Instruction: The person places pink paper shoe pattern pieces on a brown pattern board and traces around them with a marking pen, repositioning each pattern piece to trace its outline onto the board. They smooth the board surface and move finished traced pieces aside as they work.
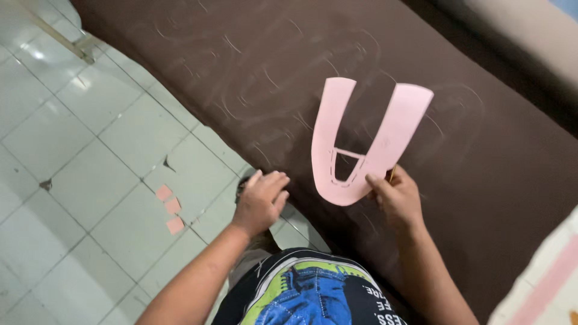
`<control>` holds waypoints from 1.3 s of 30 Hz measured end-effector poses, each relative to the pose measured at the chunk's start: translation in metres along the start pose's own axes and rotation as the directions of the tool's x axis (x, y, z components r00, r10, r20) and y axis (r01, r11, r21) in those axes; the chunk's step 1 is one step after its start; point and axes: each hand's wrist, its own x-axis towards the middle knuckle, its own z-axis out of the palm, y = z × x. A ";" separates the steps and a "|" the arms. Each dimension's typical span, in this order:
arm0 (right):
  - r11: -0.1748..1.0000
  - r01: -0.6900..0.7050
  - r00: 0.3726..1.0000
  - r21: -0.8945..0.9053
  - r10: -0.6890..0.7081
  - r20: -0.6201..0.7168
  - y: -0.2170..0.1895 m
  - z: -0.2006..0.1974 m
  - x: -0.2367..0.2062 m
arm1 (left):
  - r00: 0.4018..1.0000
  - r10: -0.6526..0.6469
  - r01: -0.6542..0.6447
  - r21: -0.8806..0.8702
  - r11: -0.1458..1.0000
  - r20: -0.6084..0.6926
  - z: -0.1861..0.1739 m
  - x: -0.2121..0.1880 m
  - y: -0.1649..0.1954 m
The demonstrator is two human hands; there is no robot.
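Note:
My right hand [397, 198] pinches the bottom curve of a pink U-shaped paper pattern [361, 135] and holds it over a wide brown sheet of material [253, 66] marked with faint chalk outlines. A thin yellowish stick, perhaps a pencil, shows between the fingers of that hand. My left hand [262, 198] rests palm down on the near edge of the brown sheet, fingers curled, with nothing visibly in it.
Pale green floor tiles [78, 150] lie to the left, with three small pink scraps [171, 207] on them. A pale board with a pink stripe [545, 283] sits at the lower right. A pale wall runs along the top right corner.

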 end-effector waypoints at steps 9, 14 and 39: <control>0.990 0.128 0.970 -0.065 -0.139 -0.198 -0.047 0.118 0.153 | 0.981 -0.016 0.030 0.072 0.997 -0.196 -0.079 0.183 -0.195; 0.521 0.007 0.895 -0.853 -0.383 -0.227 -0.003 0.158 0.124 | 0.982 0.028 0.008 0.193 0.981 -0.186 -0.086 0.312 -0.274; 0.329 -0.161 0.870 -0.931 -0.398 -0.291 0.028 0.157 0.106 | 0.867 -0.429 0.342 -0.325 0.882 -0.252 -0.097 0.401 -0.313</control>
